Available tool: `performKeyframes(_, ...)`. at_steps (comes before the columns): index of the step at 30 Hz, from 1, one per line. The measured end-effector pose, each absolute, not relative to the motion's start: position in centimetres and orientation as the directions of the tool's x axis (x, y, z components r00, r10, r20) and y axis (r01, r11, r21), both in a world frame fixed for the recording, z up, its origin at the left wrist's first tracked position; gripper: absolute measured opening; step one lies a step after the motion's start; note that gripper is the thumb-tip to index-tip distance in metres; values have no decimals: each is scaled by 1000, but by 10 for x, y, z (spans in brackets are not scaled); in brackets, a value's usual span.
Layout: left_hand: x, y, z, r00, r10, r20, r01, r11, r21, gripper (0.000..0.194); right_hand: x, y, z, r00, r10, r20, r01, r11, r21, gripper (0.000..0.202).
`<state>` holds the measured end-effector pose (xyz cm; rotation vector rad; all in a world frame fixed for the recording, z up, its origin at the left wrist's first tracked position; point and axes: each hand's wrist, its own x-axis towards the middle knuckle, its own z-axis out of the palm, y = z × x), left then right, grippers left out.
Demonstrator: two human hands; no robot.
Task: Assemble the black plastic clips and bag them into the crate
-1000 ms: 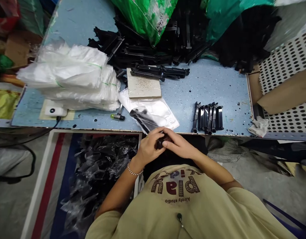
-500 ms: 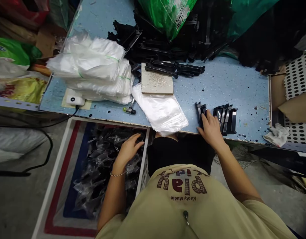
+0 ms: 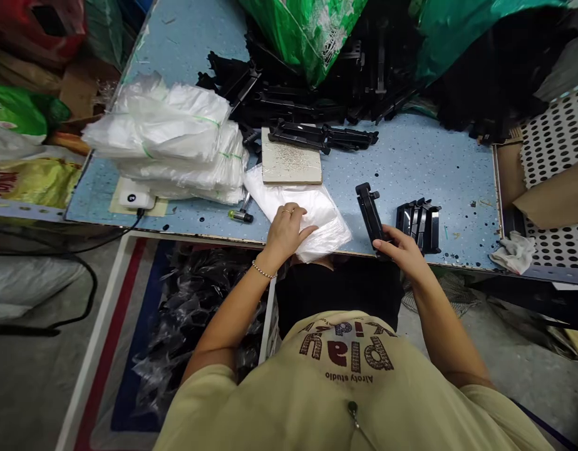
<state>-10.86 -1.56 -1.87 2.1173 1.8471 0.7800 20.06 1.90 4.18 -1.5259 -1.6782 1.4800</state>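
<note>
My right hand (image 3: 400, 250) grips the near end of a long black plastic part (image 3: 370, 213), which is tilted up off the table's front edge. Just right of it, several like black parts (image 3: 418, 227) stand side by side in a row. My left hand (image 3: 289, 235) is over a flat stack of clear plastic bags (image 3: 327, 218), its thumb apart from the fingers; fingertips seem to rest on the top bag. A board (image 3: 291, 164) lies on the far end of these bags, with more black parts (image 3: 307, 136) across its back edge.
Bundled plastic bags (image 3: 171, 131) are piled at the left of the blue table (image 3: 411, 156), beside a small white device (image 3: 136, 199) with a cable. A green-ended tool (image 3: 240, 216) lies near the front edge. Below left, a crate (image 3: 124, 300) contains bagged black parts. Green sacks (image 3: 312, 37) stand behind.
My left hand has moved from above the crate up and right onto the plastic bags. My right hand has picked one black part out of the row and raised it.
</note>
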Motion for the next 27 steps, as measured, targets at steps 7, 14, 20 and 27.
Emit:
performKeyframes(7,-138,11,-12,108,994,4,679,-77,730,16,170,4,34,-512,720,-468,-75,-580,-811,30)
performKeyframes(14,-141,14,-2,-34,992,-120,503,120,856,10,144,-9,8,-776,351,-524,-135,-904,-405,39)
performKeyframes(20,-147,-3,-2,73,956,283,764,-236,601,27,140,-15,-6,-750,272,-603,-182,-961,-208,38)
performKeyframes(27,-86,-52,28,325,759,564,632,-618,468,63,104,-4,-5,-695,445,-564,-294,-893,-342,33)
